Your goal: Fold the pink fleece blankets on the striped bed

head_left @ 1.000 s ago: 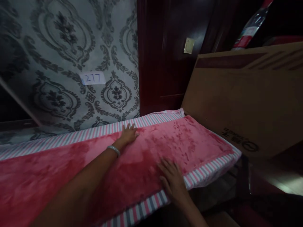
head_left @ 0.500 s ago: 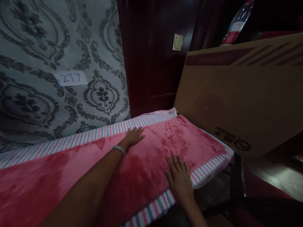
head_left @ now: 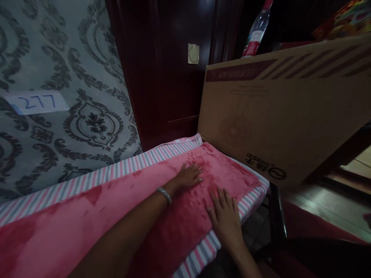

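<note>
A plush pink blanket (head_left: 87, 227) with a pink, grey and white striped border lies spread over a raised surface. My left hand (head_left: 188, 177) rests flat on it near the far right end, fingers stretched out, a silver bracelet (head_left: 164, 194) on the wrist. My right hand (head_left: 226, 216) lies flat, fingers spread, on the blanket's near right corner by the striped edge. Neither hand holds anything.
A big cardboard box (head_left: 278, 112) leans just right of the blanket's end. Behind stands a dark red wooden door (head_left: 162, 65). Patterned grey wallpaper carries a label reading 277 (head_left: 36, 102). A plastic bottle (head_left: 256, 31) stands behind the box. Floor shows at the right.
Both hands have slid rightward along the blanket toward its end near the box. The view has swung right, so the 277 label has drifted left.
</note>
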A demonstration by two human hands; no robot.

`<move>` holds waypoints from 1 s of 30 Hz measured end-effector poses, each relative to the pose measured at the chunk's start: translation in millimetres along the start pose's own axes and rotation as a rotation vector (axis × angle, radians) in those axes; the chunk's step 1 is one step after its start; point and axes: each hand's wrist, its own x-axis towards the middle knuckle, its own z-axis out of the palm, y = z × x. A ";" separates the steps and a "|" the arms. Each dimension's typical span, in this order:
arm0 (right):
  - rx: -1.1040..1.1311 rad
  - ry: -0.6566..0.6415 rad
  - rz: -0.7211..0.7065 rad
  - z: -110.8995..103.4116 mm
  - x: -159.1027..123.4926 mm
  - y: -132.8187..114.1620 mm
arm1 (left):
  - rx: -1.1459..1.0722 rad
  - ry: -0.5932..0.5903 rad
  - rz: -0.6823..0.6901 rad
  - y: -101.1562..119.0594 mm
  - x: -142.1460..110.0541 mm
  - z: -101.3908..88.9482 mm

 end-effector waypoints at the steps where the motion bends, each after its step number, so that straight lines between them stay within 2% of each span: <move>1: -0.024 -0.025 -0.005 1.5 -1.3 0.8 | 0.029 0.018 -0.056 -3.4 3.8 0.2; 6: -0.057 -0.060 0.003 -1.1 -3.6 -3.1 | 0.090 0.053 -0.405 -51.8 5.2 -17.3; 8: -0.048 -0.059 0.010 -3.1 -2.4 -4.2 | 0.095 0.054 -0.499 -67.7 5.8 -27.2; 10: -0.031 -0.056 0.020 -4.0 -1.6 -4.6 | 0.111 0.078 -0.545 -71.5 12.3 -34.7; 13: -0.002 -0.038 0.024 -3.9 -1.8 -4.6 | 0.121 0.106 -0.420 -54.6 36.0 -36.2; 16: 0.018 -0.025 0.022 -3.6 -2.3 -4.3 | 0.097 0.044 -0.202 -27.6 66.0 -25.0; 18: 0.026 -0.030 0.029 -3.2 -2.2 -3.8 | 0.086 0.013 -0.140 -15.8 80.8 -14.7; 22: 0.040 -0.041 0.027 -3.2 -1.1 -3.0 | 0.100 0.061 -0.233 -18.9 91.5 -5.8; 26: 0.033 -0.081 0.053 -8.1 2.5 -5.0 | 0.093 0.018 -0.337 -41.7 87.1 -24.3; 30: 0.036 -0.155 0.087 -17.3 7.4 -9.0 | 0.080 -0.073 -0.323 -51.6 63.6 -41.4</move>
